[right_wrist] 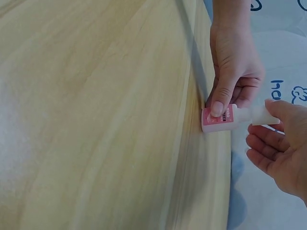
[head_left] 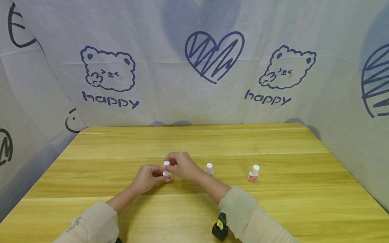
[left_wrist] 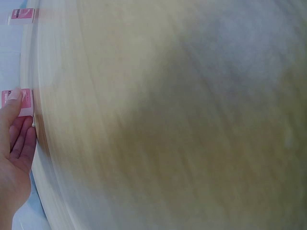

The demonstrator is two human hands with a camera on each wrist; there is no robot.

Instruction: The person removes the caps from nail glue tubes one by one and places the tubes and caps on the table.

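Note:
A small white bottle (right_wrist: 221, 119) with a pink label stands on the wooden table, between both hands. My left hand (head_left: 149, 178) pinches its body low down, thumb pressed on the label in the right wrist view. The thumb and fingers of my right hand (head_left: 183, 165) pinch the white cap (right_wrist: 263, 115) at the top. In the right wrist view a narrow neck shows between cap and body. A second such bottle (head_left: 209, 167) stands just right of my right hand, its lower part hidden behind the forearm.
A third capped bottle (head_left: 253, 173) with a pink label stands farther right on the wooden table (head_left: 291, 202). Behind the table hangs a pale cloth (head_left: 164, 84) printed with bears and hearts. A black device (head_left: 220, 227) is at the right sleeve.

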